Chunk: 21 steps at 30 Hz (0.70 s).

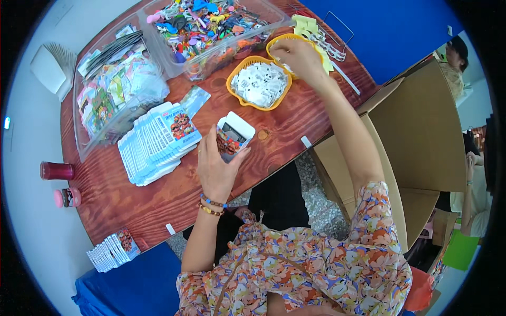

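My left hand (217, 166) is closed around a small printed cardboard box (229, 144), tilted above the table. The box's top stands open, with a white flap up and something dark inside. Across the table, my right hand (298, 57) dips into the farther yellow basket (272, 46), its fingers bent together. Whatever they pinch, if anything, is hidden. The nearer yellow basket (230, 84), beside it, holds many small white packets (260, 84). Left of the box lies a fanned stack of flat blue-and-white cartons (153, 142), with a clear sachet (195, 101) at its upper end.
Clear bins of colourful small toys (211, 26) and flat printed packets (113, 89) stand at the back. A row of boxes (113, 250) sits at the left corner, below two jars (67, 197). A large open carton (416, 126) adjoins the right edge; another person (477, 195) is beyond.
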### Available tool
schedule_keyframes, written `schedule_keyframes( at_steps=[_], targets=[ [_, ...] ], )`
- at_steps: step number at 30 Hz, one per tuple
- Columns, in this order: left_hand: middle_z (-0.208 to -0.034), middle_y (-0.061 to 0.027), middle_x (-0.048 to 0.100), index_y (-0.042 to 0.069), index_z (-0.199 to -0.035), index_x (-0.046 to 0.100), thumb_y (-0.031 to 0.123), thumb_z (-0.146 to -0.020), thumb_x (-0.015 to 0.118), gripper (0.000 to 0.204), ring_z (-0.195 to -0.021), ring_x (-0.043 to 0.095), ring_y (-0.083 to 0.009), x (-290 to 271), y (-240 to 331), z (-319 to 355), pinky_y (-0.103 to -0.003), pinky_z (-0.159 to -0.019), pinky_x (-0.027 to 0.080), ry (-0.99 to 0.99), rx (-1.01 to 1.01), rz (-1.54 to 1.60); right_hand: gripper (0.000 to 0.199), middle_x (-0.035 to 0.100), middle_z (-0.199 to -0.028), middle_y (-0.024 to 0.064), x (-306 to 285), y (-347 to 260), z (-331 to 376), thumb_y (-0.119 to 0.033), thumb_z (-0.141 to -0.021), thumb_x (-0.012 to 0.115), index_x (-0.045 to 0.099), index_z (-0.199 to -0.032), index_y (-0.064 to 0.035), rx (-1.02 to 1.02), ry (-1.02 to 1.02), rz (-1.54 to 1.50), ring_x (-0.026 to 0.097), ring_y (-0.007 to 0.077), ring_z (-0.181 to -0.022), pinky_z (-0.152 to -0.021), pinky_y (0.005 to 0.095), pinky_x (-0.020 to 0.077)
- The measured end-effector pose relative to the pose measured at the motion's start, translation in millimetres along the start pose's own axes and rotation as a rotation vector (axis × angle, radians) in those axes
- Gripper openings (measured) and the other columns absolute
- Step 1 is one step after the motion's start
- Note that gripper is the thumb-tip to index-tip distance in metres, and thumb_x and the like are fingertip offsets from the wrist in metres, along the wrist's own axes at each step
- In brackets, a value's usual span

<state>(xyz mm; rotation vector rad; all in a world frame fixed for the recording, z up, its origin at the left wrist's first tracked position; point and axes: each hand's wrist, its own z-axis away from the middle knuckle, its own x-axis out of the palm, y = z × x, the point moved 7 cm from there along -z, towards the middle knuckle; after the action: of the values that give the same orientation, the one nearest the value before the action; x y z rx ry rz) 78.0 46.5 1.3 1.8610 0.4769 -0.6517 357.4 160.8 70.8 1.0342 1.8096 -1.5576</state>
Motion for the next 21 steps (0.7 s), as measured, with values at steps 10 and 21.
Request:
schedule_keyframes(
  at_steps=[10,21],
  targets=[
    [-0.120,-0.0186,0.058,0.000,-0.138,0.047,0.026,-0.071,0.089,0.084,-0.112,0.059,-0.0355,-11,-5,3,-0.043,-0.093,0.049,0.041,0.005,0.044,0.039,0.071,-0.091,0.0117,7,117,-44,-0.023,-0.075,0.080,0.067,-0.106,-0.0032,0.209,0.028,0.009,0.068,0.0224,-0.077,-0.069,0.0355,0.0527],
    [-0.120,-0.0179,0.058,0.003,-0.139,0.047,0.031,-0.071,0.089,0.084,-0.113,0.058,-0.0357,-10,-4,6,-0.045,-0.091,0.050,0.045,0.011,0.041,0.020,0.072,-0.087,0.0030,-5,113,-20,-0.014,-0.086,0.076,0.069,-0.102,-0.0043,0.391,-0.055,-0.503,0.070,0.0074,-0.078,-0.049,0.0202,0.0448]
  ],
)
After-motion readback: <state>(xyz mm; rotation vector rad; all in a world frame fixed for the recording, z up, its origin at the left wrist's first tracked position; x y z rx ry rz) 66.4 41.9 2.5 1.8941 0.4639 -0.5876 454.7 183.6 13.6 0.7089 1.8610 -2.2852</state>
